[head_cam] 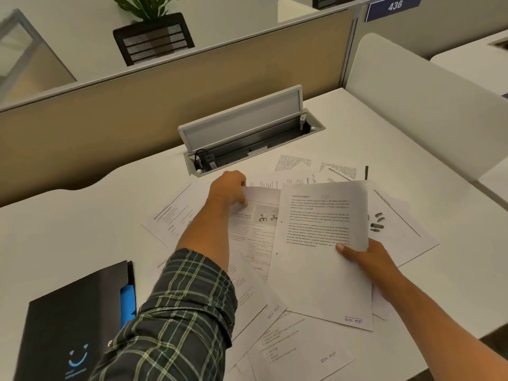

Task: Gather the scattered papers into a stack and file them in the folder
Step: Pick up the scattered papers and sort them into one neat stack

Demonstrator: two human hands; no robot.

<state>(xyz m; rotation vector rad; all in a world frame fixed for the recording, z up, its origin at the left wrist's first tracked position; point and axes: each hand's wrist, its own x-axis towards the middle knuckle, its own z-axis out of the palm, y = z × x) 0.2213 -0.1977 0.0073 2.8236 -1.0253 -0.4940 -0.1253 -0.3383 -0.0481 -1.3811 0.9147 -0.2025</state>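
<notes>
Several printed white sheets lie scattered and overlapping across the white desk (82,215). My right hand (365,255) holds a text sheet (321,257) raised above the others, thumb on its right edge. My left hand (229,189) pinches the top corner of a sheet with a small picture (258,224), which is partly under the held sheet. A black folder (71,320) with a blue logo and a blue insert lies shut at the near left, beside my plaid sleeve. More sheets (302,353) reach the desk's near edge.
An open cable tray (247,138) with a raised grey lid is sunk into the desk behind the papers. A beige partition (137,105) closes the back. A white divider (412,105) stands at the right. A plant pot sits beyond the partition.
</notes>
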